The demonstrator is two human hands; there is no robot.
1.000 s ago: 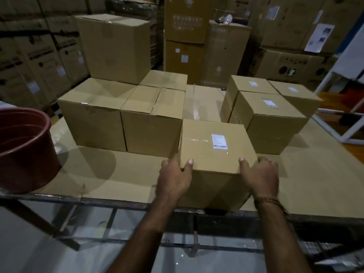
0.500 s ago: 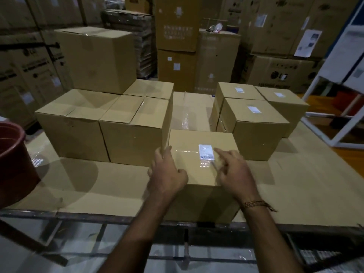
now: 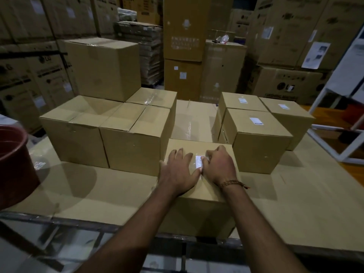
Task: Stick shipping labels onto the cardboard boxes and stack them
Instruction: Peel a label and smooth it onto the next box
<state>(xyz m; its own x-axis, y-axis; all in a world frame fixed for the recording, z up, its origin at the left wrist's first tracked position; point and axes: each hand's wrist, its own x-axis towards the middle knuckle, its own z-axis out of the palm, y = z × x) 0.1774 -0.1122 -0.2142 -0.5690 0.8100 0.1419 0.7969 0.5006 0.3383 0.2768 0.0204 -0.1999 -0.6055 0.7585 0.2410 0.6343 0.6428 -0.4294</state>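
We cannot read the print on the shipping label (image 3: 199, 162); only a narrow white strip of it shows between the two hands, the rest is covered. The right hand's (image 3: 220, 164) fingertips are tucked out of sight against the label, so we cannot tell exactly how they lie. The nearest box (image 3: 199, 200) sits at the table's (image 3: 102, 192) front edge, its lower front in shadow.

Left hand (image 3: 178, 170): flat, palm down, fingers straight and spread on the box top, thumb tip at the label's lower end; it grips nothing. Right hand: knuckles up, fingers bent onto the label's right side, pressing it; a bracelet (image 3: 230, 183) circles the wrist.

To the left, touching this box, a row of unlabelled boxes (image 3: 134, 138), one larger box (image 3: 104, 67) stacked on them. To the right, three labelled boxes (image 3: 256, 138) grouped together. A red bucket (image 3: 13, 166) is cut off at the left edge. Dim warehouse cartons (image 3: 183, 28) fill the background.
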